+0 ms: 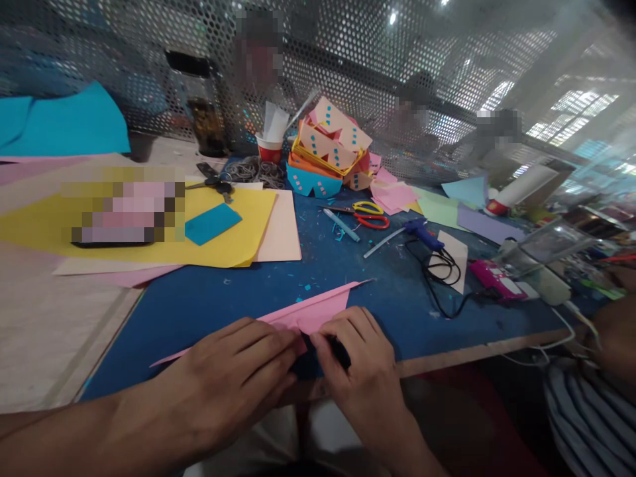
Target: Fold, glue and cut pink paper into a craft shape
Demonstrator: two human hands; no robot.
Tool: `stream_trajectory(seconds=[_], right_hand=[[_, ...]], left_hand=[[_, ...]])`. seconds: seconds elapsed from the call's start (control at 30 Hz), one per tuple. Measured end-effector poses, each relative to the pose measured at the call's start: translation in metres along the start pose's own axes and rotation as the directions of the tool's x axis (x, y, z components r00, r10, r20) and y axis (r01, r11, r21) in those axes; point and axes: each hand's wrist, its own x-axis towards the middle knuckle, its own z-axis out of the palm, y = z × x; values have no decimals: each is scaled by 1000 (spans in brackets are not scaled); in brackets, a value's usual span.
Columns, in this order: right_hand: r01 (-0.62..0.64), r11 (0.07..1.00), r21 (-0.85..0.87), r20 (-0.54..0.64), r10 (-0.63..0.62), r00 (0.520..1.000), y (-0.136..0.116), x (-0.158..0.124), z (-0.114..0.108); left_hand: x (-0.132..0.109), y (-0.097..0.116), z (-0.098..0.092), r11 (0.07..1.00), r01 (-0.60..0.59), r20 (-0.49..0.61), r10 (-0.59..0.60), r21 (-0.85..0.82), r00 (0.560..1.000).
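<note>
A folded sheet of pink paper (pixel 325 310) lies near the front edge of the blue table (pixel 278 291), with a long narrow fold along its far side. My left hand (pixel 238 364) rests over its left part, fingers together and pressed on the paper. My right hand (pixel 355 354) is curled at the paper's near right edge, thumb and fingers closed on it. The fingertips of both hands are close together but apart. A thin pointed tip sticks out past the paper's right end; what it belongs to is hidden.
Behind lie scissors (pixel 370 220), a blue glue gun (pixel 422 233) with a black cord, and stacked paper shapes (pixel 330 142). Yellow sheets (pixel 243 228) cover the left. A red cup (pixel 269 149) stands near the mesh screen. A person in a striped sleeve (pixel 579 417) sits at the right.
</note>
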Motion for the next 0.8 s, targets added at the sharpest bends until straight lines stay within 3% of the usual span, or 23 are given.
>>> stream_trajectory(seconds=[0.8], right_hand=[[-59, 998, -23, 53, 60, 997, -3, 4, 0]], left_hand=[[-1, 1, 1, 999, 11, 23, -10, -45, 1000]])
